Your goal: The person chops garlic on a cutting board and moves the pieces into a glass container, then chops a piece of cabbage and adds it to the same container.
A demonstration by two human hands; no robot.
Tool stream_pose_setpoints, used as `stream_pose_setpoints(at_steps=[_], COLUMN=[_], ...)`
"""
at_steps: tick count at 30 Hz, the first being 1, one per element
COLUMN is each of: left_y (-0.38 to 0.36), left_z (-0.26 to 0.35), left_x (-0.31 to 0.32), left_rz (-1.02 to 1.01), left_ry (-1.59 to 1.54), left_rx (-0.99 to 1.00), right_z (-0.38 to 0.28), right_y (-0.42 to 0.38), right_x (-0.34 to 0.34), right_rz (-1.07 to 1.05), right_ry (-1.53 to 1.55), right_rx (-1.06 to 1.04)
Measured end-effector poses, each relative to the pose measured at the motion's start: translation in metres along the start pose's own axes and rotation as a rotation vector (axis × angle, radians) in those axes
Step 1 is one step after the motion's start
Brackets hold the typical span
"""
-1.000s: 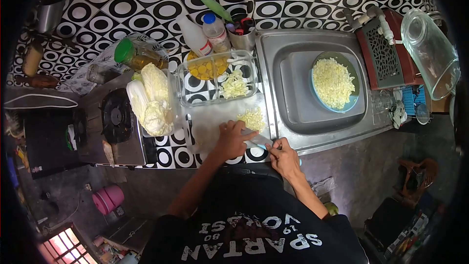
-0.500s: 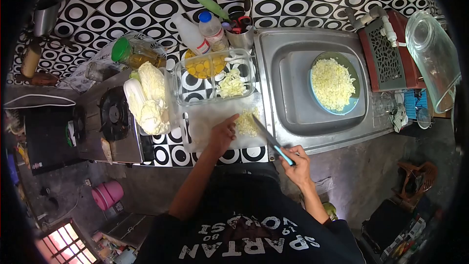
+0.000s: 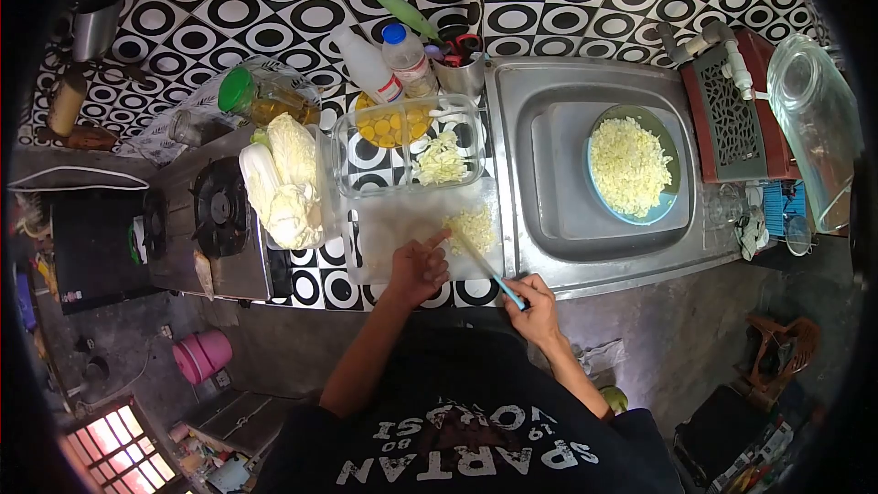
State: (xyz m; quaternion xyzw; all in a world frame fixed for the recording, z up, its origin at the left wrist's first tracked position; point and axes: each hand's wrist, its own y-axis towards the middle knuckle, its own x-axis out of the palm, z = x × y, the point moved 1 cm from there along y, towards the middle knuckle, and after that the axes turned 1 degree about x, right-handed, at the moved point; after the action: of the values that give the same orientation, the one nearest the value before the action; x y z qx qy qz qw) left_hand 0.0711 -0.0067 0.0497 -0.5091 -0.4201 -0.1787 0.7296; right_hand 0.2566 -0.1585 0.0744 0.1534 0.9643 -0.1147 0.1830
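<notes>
My right hand (image 3: 534, 307) grips the light blue handle of a knife (image 3: 479, 260). Its blade slants up and left into a small heap of finely chopped cabbage (image 3: 476, 227) on a pale cutting board (image 3: 377, 220). My left hand (image 3: 420, 268) is over the front of the board, index finger stretched to the heap's left edge beside the blade tip, the other fingers loosely bent, holding nothing visible. Behind the board, a clear divided container (image 3: 342, 165) has cut pale cabbage pieces (image 3: 439, 160) in its right part.
Whole napa cabbage (image 3: 291, 178) lies left of the board, near the stove (image 3: 219, 206). A bowl (image 3: 607, 209) of chopped cabbage stands in the steel sink (image 3: 549, 220) to the right. Bottles (image 3: 409, 59) and a metal cup (image 3: 464, 78) holding red-handled scissors stand behind.
My right hand and the knife have moved left, bringing the blade tip across the chopped heap to near my left index finger. The whole view has shifted slightly.
</notes>
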Motion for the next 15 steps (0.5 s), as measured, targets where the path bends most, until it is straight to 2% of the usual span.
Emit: stream_pose_setpoints(at_steps=[2, 3, 5, 6, 8, 10, 11, 13, 15], left_y=[0.002, 0.005, 0.01, 0.019, 0.046, 0.056, 0.066, 0.087, 0.102], left_z=[-0.003, -0.001, 0.005, 0.01, 0.031, 0.056, 0.068, 0.089, 0.101], left_x=[0.01, 0.017, 0.028, 0.021, 0.01, 0.04, 0.044, 0.045, 0.046], left_rz=[0.121, 0.117, 0.238, 0.242, 0.071, 0.224, 0.228, 0.438, 0.458], left_ry=[0.326, 0.327, 1.205, 1.198, 1.428, 1.401, 1.4, 1.827, 1.863], left_rx=[0.046, 0.053, 0.135, 0.138, 0.798, 0.861, 0.871, 0.868, 0.885], right_z=[0.005, 0.005, 0.002, 0.0, 0.0, -0.003, 0.0, 0.0, 0.0], right_y=[0.0, 0.003, 0.005, 0.005, 0.007, 0.008, 0.007, 0.005, 0.006], right_x=[0.001, 0.001, 0.0, -0.001, -0.002, -0.002, -0.001, 0.0, -0.001], right_rz=[0.03, 0.058, 0.106, 0.16, 0.169, 0.16, 0.163, 0.148, 0.145], right_ry=[-0.001, 0.0, 0.02, 0.037, 0.04, 0.021, 0.026, 0.026, 0.012], right_rx=[0.008, 0.015, 0.036, 0.065, 0.038, -0.013, -0.021, -0.016, -0.039])
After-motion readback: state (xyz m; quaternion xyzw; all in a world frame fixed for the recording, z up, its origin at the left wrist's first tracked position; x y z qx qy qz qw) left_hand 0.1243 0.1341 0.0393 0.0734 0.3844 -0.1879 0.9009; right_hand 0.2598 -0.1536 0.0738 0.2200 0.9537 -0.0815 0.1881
